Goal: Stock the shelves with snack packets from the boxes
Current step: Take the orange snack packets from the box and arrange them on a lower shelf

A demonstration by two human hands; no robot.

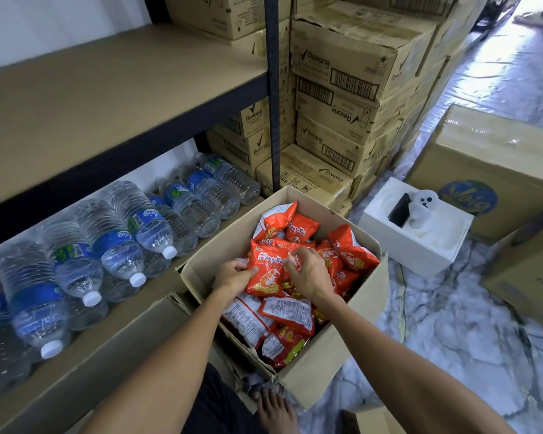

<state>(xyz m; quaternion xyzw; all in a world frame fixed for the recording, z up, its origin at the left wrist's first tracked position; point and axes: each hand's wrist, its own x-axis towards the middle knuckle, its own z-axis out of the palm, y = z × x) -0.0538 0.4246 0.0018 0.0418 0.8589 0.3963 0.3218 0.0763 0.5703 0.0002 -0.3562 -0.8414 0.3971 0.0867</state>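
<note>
While the gathering step was in hand, the bare shelf board (107, 98) lay well up and to the left of the fingers, unstocked, and it looked the likely place for the snacks. Lower on the rack, left of the fingers, water bottles (116, 245) lay on their sides in rows. Directly beneath and around the fingers stood the open cardboard box (342, 349) on the floor, with a loose heap of snack packets (298, 230) filling it, some beyond the fingertips and some, back side up, nearer the wrists. On top of the heap, between the two sets of fingers, sat one orange packet (265, 272), face up. The left hand (232, 275) held its left edge, fingers curled together against it and the thumb on its front. The right hand (308, 274) had its fingers curled down at the upper right corner and seemed to pinch it, though a neighbouring packet may have been caught too; that could not be told. No packet was yet on the shelf. The next move would call for a firm hold on the slippery film, a lift clear of the box walls, and a carry up and left to the board.
</note>
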